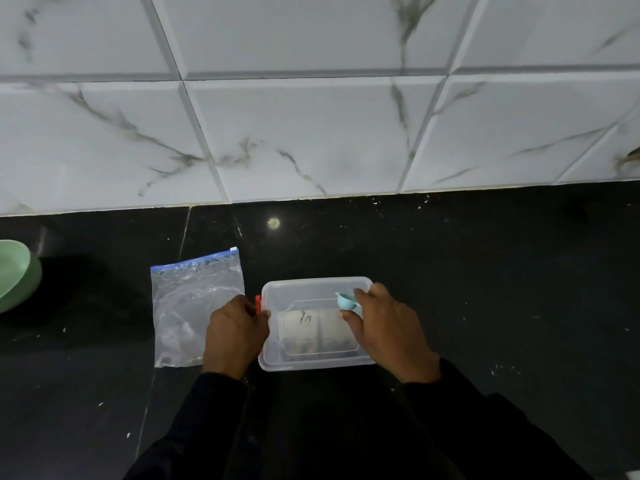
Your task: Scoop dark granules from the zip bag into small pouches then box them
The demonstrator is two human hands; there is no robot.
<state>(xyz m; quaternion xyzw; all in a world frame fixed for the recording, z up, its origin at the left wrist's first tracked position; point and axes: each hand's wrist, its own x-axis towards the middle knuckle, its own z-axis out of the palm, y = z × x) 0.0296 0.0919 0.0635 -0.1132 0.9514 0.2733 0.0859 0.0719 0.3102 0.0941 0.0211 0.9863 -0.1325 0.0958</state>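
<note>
A clear plastic box point(313, 364) sits on the black counter point(485, 289), just in front of the person, between the two hands. It is rectangular with rounded corners, and its walls are cloudy enough to blur what is inside. A red clip point(258, 304) sticks out from its left end. Through the plastic show pale flat pouches point(313, 329) lying side by side on the bottom, one with dark scribbled marks on it (too blurred to read). I cannot tell whether the lid is on.

The left hand point(235, 336) grips the left end of the box, fingers curled at the rim right by the red clip. The right hand point(388, 332) is over the box's right end and pinches a small light-blue scoop point(346, 301) between thumb and fingertips, its cup facing the box's middle.

Just left of the box a zip bag point(194, 306) lies flat, clear and crinkled, with a blue strip along its top. A green bowl point(15, 275) shows at the far left edge, well apart.
</note>
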